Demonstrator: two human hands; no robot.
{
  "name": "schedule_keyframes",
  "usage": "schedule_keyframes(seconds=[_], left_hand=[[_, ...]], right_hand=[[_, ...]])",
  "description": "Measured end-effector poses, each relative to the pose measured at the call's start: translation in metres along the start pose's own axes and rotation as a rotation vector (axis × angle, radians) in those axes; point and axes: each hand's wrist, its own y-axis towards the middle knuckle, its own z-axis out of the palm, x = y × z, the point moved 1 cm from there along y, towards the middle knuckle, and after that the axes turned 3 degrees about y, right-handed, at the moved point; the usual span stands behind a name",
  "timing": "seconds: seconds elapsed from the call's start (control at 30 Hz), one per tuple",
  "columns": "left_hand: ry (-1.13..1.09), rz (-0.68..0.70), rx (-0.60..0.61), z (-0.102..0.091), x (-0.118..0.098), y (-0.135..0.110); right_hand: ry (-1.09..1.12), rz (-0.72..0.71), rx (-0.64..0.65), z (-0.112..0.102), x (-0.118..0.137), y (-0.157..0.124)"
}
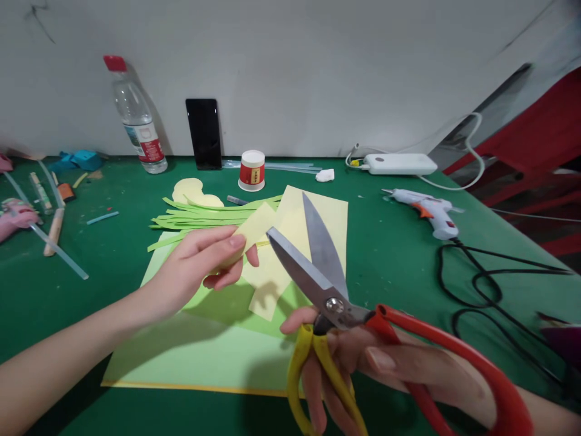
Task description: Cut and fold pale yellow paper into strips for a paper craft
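Observation:
Between thumb and fingers, my left hand [204, 260] pinches a small piece of pale yellow paper [259, 226]. My right hand [363, 357] grips a pair of scissors [333, 303] with one yellow and one red handle. Their blades are spread apart, one tip close to the right edge of the held paper. Below lie a pale yellow sheet [329, 209], a small yellow offcut [265, 303] and light green sheets [181, 357]. Narrow green paper strips [200, 217] are bunched behind my left hand, beside rounded yellow paper cutouts [188, 189].
Along the wall stand a water bottle [140, 121], a black phone [203, 133] and a paper cup [252, 171]. To the right are a white glue gun [426, 209] with a black cord [490, 290] and a white power strip [399, 163]. A pink glue gun [18, 218] lies left.

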Motion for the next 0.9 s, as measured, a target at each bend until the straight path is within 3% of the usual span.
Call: schedule_keyframes(seconds=[0.1, 0.3, 0.4, 0.53, 0.9], left_hand=[[0.039, -0.053, 0.054, 0.002, -0.002, -0.002], [0.104, -0.115, 0.131, 0.01, -0.004, -0.007], [0.105, -0.109, 0.147, 0.014, -0.006, -0.009], [0.189, -0.081, 0.146, 0.012, -0.009, -0.01], [0.34, -0.043, 0.179, 0.005, -0.019, -0.009]], right_hand=[[-0.036, -0.006, 0.041, -0.002, 0.002, -0.001], [-0.156, -0.038, -0.008, 0.006, 0.008, 0.001], [-0.221, -0.057, -0.094, 0.01, 0.008, 0.002], [-0.154, -0.144, -0.227, 0.011, 0.001, 0.002], [-0.047, -0.133, -0.288, 0.021, -0.008, -0.002]])
